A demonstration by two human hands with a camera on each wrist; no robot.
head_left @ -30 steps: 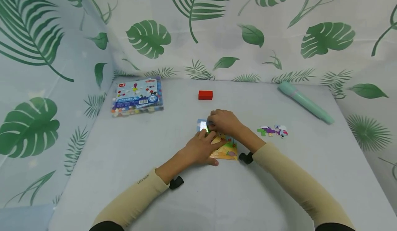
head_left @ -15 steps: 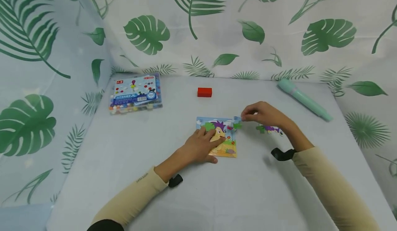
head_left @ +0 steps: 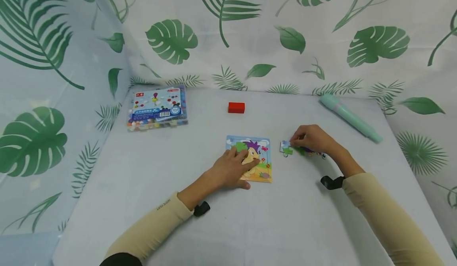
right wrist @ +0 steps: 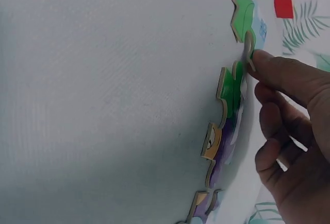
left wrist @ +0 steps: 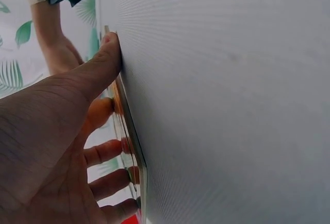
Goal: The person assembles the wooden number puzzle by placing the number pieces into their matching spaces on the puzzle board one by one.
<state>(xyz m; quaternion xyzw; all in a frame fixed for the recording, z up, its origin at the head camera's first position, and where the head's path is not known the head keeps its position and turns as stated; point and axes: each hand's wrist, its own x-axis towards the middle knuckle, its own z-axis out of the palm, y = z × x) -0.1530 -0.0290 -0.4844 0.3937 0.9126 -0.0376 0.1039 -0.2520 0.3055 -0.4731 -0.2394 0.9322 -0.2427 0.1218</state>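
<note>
My left hand [head_left: 230, 168] lies with spread fingers over the lower left of a square puzzle board [head_left: 265, 164], which shows a cartoon animal with purple hair. In the left wrist view, the thumb of that hand [left wrist: 98, 67] runs along the board's edge [left wrist: 135, 147]. My right hand [head_left: 314, 139] is to the right of the board, pinching the edge of a blue and green jigsaw piece [head_left: 286, 148]. Below its fingertips in the right wrist view lies a row of green and purple jigsaw pieces [right wrist: 223, 144], partly hidden by the hand in the head view.
A red block [head_left: 236, 107] is behind the board. At the back left lies a clear box of colourful beads [head_left: 157, 108], with a printed label. A mint-green tube-shaped object [head_left: 351, 118] lies at the back right, near the leaf-print backdrop [head_left: 228, 43].
My right hand has moved right, off the board, carrying the blue and green jigsaw piece down beside the other pieces. More of the board's picture shows. My left hand has stayed in place.
</note>
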